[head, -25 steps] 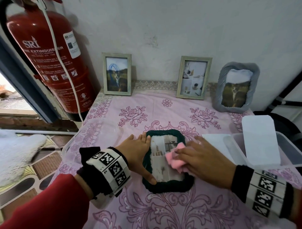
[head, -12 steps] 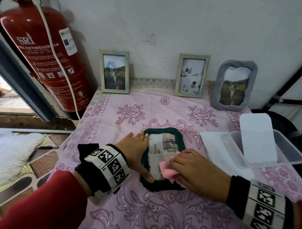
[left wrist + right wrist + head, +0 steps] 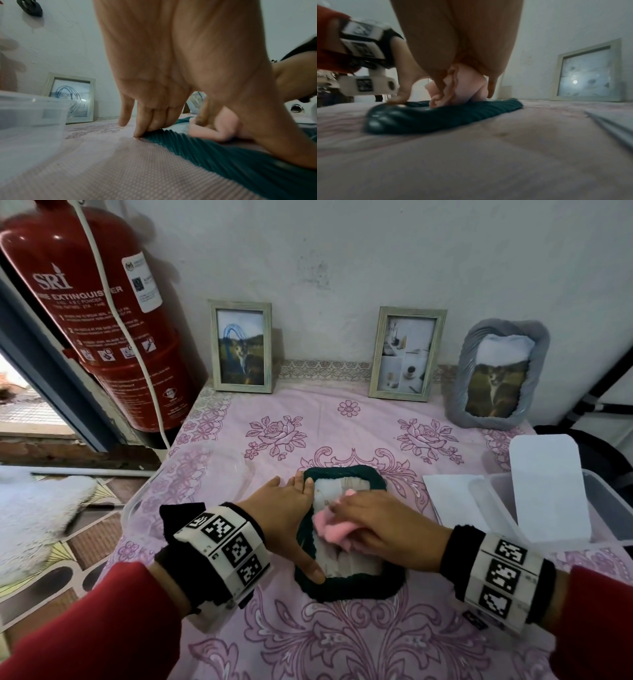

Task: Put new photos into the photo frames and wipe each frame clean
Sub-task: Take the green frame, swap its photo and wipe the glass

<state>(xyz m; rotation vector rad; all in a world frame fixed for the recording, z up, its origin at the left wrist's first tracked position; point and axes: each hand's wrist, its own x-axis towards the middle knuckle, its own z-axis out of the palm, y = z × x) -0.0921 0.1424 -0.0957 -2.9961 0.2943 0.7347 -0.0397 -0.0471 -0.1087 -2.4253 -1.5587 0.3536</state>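
A dark green ribbed photo frame (image 3: pixel 346 589) lies flat on the pink flowered tablecloth (image 3: pixel 342 422), with a photo under its glass. My left hand (image 3: pixel 294 522) presses on the frame's left edge with straight fingers, thumb on the lower left corner. In the left wrist view the left fingertips (image 3: pixel 137 134) touch the frame's rim (image 3: pixel 214 155). My right hand (image 3: pixel 373 525) holds a bunched pink cloth (image 3: pixel 329 527) against the glass and hides most of the photo. The right wrist view shows the cloth (image 3: pixel 462 89) crumpled under my fingers on the frame (image 3: pixel 445 116).
Three frames stand against the wall: two pale wooden ones (image 3: pixel 242 347) (image 3: pixel 406 353) and a grey ribbed one (image 3: pixel 496 378). A clear plastic box (image 3: pixel 609 508) with a white sheet (image 3: pixel 548 487) sits at the right, another clear tub (image 3: pixel 191 474) at the left edge. A red fire extinguisher (image 3: pixel 96 313) hangs left.
My right hand slid the pink cloth down the glass, then back up and to the left. The left hand has stayed on the frame's left edge.
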